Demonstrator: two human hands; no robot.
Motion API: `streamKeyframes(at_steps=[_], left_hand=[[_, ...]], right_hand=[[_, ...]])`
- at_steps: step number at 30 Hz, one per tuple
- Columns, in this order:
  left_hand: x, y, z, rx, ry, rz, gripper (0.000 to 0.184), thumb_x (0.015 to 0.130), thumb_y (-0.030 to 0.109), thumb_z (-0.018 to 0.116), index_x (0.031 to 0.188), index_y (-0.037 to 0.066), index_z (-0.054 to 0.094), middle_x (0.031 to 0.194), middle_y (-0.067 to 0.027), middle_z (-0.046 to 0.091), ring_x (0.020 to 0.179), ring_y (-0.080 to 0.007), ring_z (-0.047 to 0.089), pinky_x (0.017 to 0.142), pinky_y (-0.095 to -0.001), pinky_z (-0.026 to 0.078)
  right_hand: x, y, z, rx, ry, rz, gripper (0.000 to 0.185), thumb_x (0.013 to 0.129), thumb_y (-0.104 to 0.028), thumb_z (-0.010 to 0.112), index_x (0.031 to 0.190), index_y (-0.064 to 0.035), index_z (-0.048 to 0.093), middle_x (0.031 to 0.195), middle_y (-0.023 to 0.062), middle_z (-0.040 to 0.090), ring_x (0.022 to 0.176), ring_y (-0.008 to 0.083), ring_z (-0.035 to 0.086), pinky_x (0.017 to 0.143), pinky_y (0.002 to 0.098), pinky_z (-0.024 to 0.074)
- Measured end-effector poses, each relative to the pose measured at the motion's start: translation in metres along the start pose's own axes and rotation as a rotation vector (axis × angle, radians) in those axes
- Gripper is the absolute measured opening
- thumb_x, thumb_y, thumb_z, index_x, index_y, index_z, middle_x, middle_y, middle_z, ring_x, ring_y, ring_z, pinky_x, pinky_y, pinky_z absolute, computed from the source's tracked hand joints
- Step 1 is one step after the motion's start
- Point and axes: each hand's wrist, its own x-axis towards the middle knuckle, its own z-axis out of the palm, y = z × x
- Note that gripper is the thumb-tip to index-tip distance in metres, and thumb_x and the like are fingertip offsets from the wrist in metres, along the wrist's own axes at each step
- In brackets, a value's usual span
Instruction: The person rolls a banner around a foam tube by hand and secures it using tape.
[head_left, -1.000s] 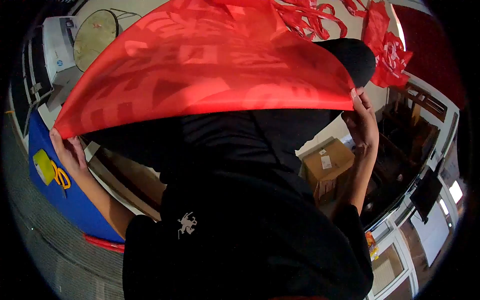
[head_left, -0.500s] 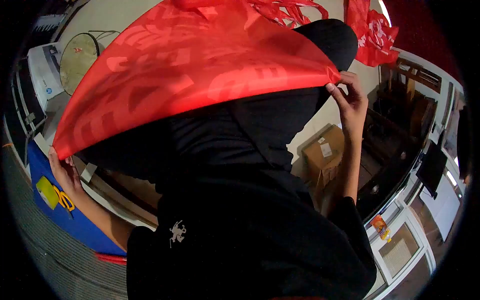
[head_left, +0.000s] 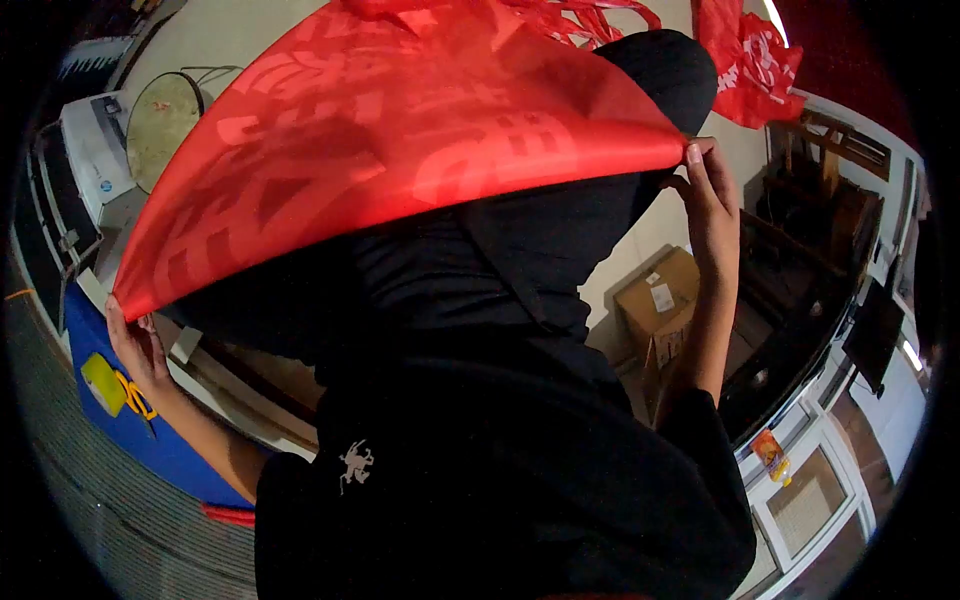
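Observation:
A large red cloth (head_left: 400,150) with paler red markings lies spread over the person's black-clothed lap. My left hand (head_left: 138,345) pinches its lower left corner. At the right corner, my right hand (head_left: 708,185) holds the cloth edge between thumb and fingers. The near edge runs taut between both hands, rising toward the right. Black fabric over a knee (head_left: 665,80) shows beyond the cloth at the upper right.
Yellow-handled scissors (head_left: 135,396) and a green tape roll (head_left: 103,384) lie on a blue surface (head_left: 190,455) at left. A cardboard box (head_left: 660,290) stands at right. Red bags (head_left: 745,70) lie at upper right. A round stool (head_left: 163,125) is at upper left.
The cloth's right end has risen and its left end has dropped, tilting the near edge. My right hand has shifted its fingers on the corner. The whole view has also turned slightly.

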Motion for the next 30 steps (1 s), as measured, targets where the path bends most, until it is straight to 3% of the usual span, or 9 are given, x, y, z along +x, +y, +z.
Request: streamKeyframes(at_steps=[4,6,8,9,12,16,22,26,30], left_hand=[[-0.011,0.003,0.01,-0.081,0.124,-0.034,0.027,0.096,0.022,0.058,0.115,0.003,0.057,0.104,-0.0049,0.063,0.085,-0.0096,0.059,0.073,-0.0225,0.047],[-0.02,0.006,0.025,-0.094,0.204,-0.033,0.026,0.096,0.022,0.058,0.115,0.003,0.057,0.102,-0.004,0.063,0.081,-0.0081,0.058,0.07,-0.0203,0.046],[-0.024,0.008,0.029,-0.135,0.109,-0.03,0.026,0.097,0.022,0.057,0.115,0.004,0.057,0.1,-0.0032,0.063,0.077,-0.0066,0.057,0.067,-0.0179,0.046],[-0.024,0.008,0.025,-0.092,0.089,-0.057,0.025,0.097,0.023,0.057,0.113,0.004,0.058,0.098,-0.0023,0.063,0.074,-0.0053,0.056,0.064,-0.0163,0.045],[-0.023,0.004,0.024,-0.159,0.114,-0.079,0.025,0.097,0.024,0.056,0.113,0.004,0.059,0.099,-0.0033,0.064,0.078,-0.0066,0.057,0.065,-0.0176,0.046],[-0.019,-0.002,0.014,-0.192,0.088,-0.068,0.027,0.098,0.024,0.055,0.114,0.002,0.058,0.107,-0.0058,0.064,0.09,-0.0113,0.061,0.076,-0.0235,0.049],[-0.025,0.015,0.051,-0.127,0.207,-0.054,0.023,0.098,0.024,0.055,0.109,0.005,0.059,0.1,-0.0037,0.063,0.083,-0.0088,0.059,0.068,-0.0215,0.048],[-0.022,0.021,0.046,-0.006,0.104,-0.127,0.019,0.097,0.025,0.056,0.104,0.007,0.06,0.089,0.0005,0.062,0.072,-0.0052,0.057,0.059,-0.0175,0.046],[-0.017,0.026,0.034,0.157,0.063,-0.294,0.02,0.096,0.025,0.058,0.107,0.007,0.06,0.089,0.001,0.064,0.07,-0.0039,0.058,0.059,-0.0163,0.046]], right_hand=[[-0.004,0.016,0.005,0.138,0.039,-0.085,0.03,0.1,-0.025,0.051,0.122,-0.0043,0.053,0.097,0.001,0.053,0.08,0.0101,0.047,0.074,0.0249,0.0397],[-0.005,0.01,0.013,0.216,0.007,-0.084,0.029,0.098,-0.026,0.054,0.116,-0.0045,0.057,0.091,-0.0011,0.054,0.074,0.0084,0.043,0.07,0.0224,0.037],[-0.003,0.008,0.016,-0.261,0.136,-0.036,0.028,0.097,-0.029,0.056,0.111,-0.0044,0.06,0.083,-0.0034,0.053,0.071,0.0057,0.041,0.066,0.0199,0.0336],[0.0,0.01,0.02,-0.409,0.141,-0.17,0.025,0.097,-0.032,0.057,0.098,-0.0073,0.062,0.075,-0.0067,0.047,0.066,0.0023,0.037,0.058,0.018,0.0277],[-0.002,-0.004,0.027,-0.23,0.176,-0.001,0.021,0.098,-0.027,0.056,0.09,-0.0076,0.058,0.069,-0.0067,0.045,0.059,0.0021,0.035,0.052,0.0188,0.0272],[-0.006,-0.01,0.031,-0.232,0.227,0.086,0.031,0.099,-0.037,0.052,0.081,-0.0114,0.051,0.066,-0.0083,0.038,0.053,0.0017,0.033,0.046,0.0186,0.0213],[-0.008,-0.009,0.017,-0.069,0.247,0.316,0.038,0.095,-0.04,0.057,0.113,-0.0069,0.061,0.075,-0.0049,0.051,0.06,0.0033,0.041,0.053,0.0199,0.0296],[-0.005,-0.014,0.021,-0.115,0.338,0.196,0.034,0.096,-0.038,0.055,0.109,-0.0067,0.06,0.087,-0.004,0.054,0.073,0.0038,0.049,0.061,0.0189,0.0399],[0.003,-0.007,0.007,-0.502,0.277,-0.521,0.024,0.098,-0.028,0.054,0.107,-0.0063,0.058,0.099,0.0006,0.055,0.083,0.0072,0.054,0.071,0.0217,0.0492]])
